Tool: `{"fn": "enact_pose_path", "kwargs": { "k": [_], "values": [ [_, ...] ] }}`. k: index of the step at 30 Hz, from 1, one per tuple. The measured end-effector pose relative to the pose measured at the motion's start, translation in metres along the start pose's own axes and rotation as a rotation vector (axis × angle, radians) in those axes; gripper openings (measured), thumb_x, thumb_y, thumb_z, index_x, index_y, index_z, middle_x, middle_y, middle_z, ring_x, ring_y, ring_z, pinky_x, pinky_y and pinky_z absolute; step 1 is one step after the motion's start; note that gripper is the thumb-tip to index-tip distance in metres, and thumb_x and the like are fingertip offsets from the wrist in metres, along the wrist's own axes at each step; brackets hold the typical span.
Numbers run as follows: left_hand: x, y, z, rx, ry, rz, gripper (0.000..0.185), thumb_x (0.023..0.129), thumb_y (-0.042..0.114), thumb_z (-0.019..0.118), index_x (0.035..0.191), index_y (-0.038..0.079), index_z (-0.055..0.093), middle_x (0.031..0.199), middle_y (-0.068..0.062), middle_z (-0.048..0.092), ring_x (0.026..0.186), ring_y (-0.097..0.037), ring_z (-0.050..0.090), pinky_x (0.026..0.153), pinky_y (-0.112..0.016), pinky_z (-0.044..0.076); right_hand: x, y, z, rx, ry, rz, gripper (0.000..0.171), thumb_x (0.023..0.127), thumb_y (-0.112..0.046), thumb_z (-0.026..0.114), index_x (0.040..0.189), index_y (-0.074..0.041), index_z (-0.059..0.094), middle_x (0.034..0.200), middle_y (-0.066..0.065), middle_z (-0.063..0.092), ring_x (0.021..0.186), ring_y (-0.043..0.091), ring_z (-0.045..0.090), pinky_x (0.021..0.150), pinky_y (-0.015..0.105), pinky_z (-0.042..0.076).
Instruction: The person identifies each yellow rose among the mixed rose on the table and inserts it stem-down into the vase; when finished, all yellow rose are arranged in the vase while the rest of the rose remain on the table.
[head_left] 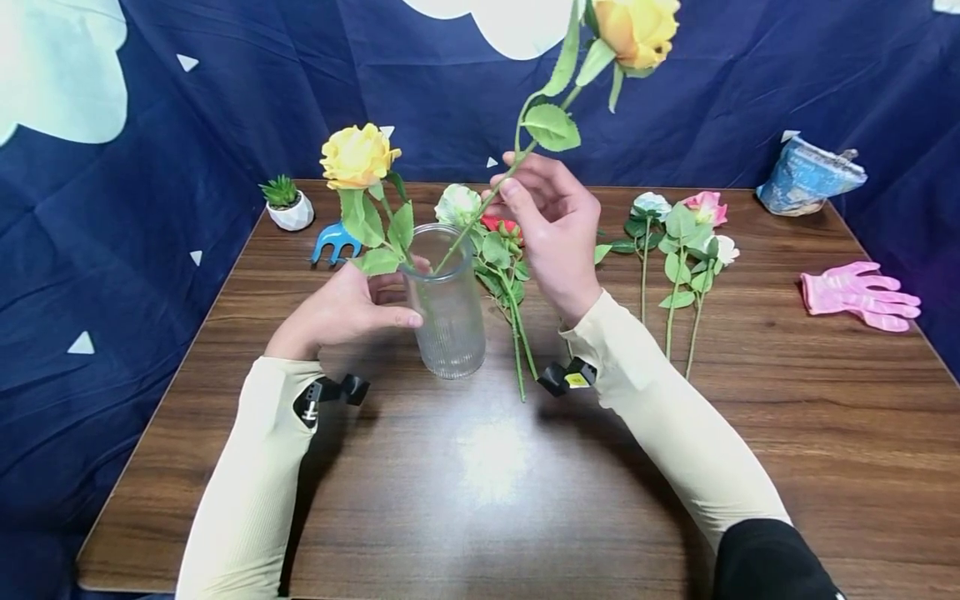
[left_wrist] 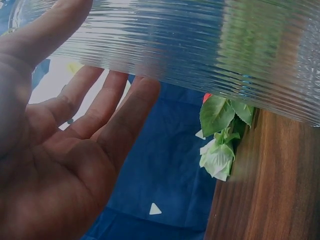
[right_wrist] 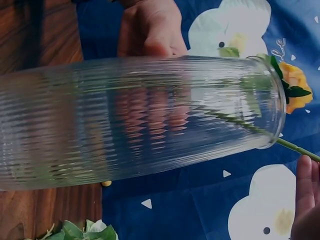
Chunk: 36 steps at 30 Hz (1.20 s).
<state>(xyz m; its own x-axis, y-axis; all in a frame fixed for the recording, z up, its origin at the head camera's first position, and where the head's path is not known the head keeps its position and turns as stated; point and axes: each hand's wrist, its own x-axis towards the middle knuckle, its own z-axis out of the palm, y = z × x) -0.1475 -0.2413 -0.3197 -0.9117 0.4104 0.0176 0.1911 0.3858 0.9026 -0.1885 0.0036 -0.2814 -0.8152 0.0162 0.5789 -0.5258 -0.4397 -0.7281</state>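
A clear ribbed glass vase (head_left: 454,337) stands upright on the table, and my left hand (head_left: 337,310) grips its upper side, thumb in front and fingers behind. One yellow rose (head_left: 358,157) leans leftward out of the vase. My right hand (head_left: 561,229) pinches the stem of a second yellow rose (head_left: 636,33) above the vase, its bloom tilted up to the right. That stem's lower part passes through the mouth; in the right wrist view the stem (right_wrist: 235,120) shows inside the glass (right_wrist: 60,125). Ribbing blurs what lies deeper.
Behind the vase lie a white rose (head_left: 457,204) and a red flower (head_left: 501,225). Pink and white roses (head_left: 705,208) lie farther right. Around the edges are a pink glove (head_left: 862,296), a blue bag (head_left: 806,177), a blue claw-like piece (head_left: 335,242) and a potted succulent (head_left: 291,210).
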Motion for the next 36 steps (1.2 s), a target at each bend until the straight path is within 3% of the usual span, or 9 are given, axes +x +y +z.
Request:
{"fn": "enact_pose_path", "kwargs": {
  "k": [9,15,19,24,28,32,36],
  "values": [
    [0.000,0.001,0.000,0.001,0.000,0.014,0.068,0.085,-0.009,0.078,0.145,-0.007,0.046,0.146,-0.018,0.053,0.140,-0.031,0.050,0.121,-0.044,0.038,0.000,0.005,0.007,-0.089,-0.051,0.045,0.016,0.092,0.019,0.061,0.108,0.020,0.063,0.099,0.019,0.075,0.078,0.012,0.073,0.076,0.035,0.065],
    [0.000,0.002,0.001,-0.034,0.006,0.004,0.072,0.084,-0.012,0.077,0.147,-0.007,0.041,0.146,-0.021,0.052,0.138,-0.034,0.051,0.113,-0.032,0.048,0.000,0.003,0.011,-0.136,-0.082,0.093,0.013,0.091,0.019,0.063,0.104,0.016,0.065,0.104,0.024,0.073,0.076,0.010,0.072,0.078,0.036,0.065],
    [0.000,0.001,0.001,-0.031,0.000,0.003,0.073,0.085,-0.012,0.077,0.148,-0.006,0.040,0.146,-0.020,0.052,0.139,-0.034,0.050,0.117,-0.040,0.044,0.000,0.002,0.014,-0.182,-0.128,0.085,0.013,0.091,0.019,0.063,0.104,0.017,0.064,0.110,0.027,0.072,0.075,0.007,0.071,0.078,0.035,0.064],
    [0.000,0.002,0.001,-0.022,-0.004,0.009,0.072,0.085,-0.011,0.077,0.147,-0.007,0.040,0.145,-0.021,0.051,0.139,-0.034,0.050,0.119,-0.046,0.041,-0.001,0.003,0.018,-0.247,-0.191,0.081,0.019,0.092,0.016,0.064,0.110,0.017,0.063,0.099,0.028,0.071,0.075,0.004,0.069,0.075,0.030,0.063],
    [0.000,0.002,0.000,-0.019,-0.005,-0.006,0.073,0.086,-0.009,0.077,0.148,-0.007,0.040,0.146,-0.020,0.051,0.139,-0.034,0.050,0.119,-0.047,0.041,-0.001,0.003,0.020,-0.260,-0.224,0.110,0.020,0.091,0.016,0.065,0.111,0.017,0.063,0.093,0.028,0.070,0.075,0.005,0.069,0.076,0.035,0.064],
    [-0.001,0.002,0.000,-0.022,-0.006,-0.023,0.073,0.087,-0.008,0.077,0.149,-0.005,0.040,0.147,-0.019,0.050,0.141,-0.034,0.048,0.120,-0.049,0.040,-0.001,0.004,0.021,-0.309,-0.257,0.122,0.020,0.090,0.016,0.065,0.110,0.017,0.064,0.093,0.028,0.070,0.080,0.018,0.073,0.079,0.039,0.064],
    [-0.001,0.002,-0.001,-0.015,-0.003,-0.017,0.073,0.086,-0.008,0.077,0.149,-0.006,0.040,0.147,-0.020,0.050,0.141,-0.034,0.048,0.120,-0.049,0.039,-0.001,0.003,0.023,-0.375,-0.289,0.109,0.018,0.090,0.014,0.066,0.108,0.016,0.067,0.094,0.026,0.072,0.086,0.030,0.074,0.079,0.033,0.064]
  ]
}}
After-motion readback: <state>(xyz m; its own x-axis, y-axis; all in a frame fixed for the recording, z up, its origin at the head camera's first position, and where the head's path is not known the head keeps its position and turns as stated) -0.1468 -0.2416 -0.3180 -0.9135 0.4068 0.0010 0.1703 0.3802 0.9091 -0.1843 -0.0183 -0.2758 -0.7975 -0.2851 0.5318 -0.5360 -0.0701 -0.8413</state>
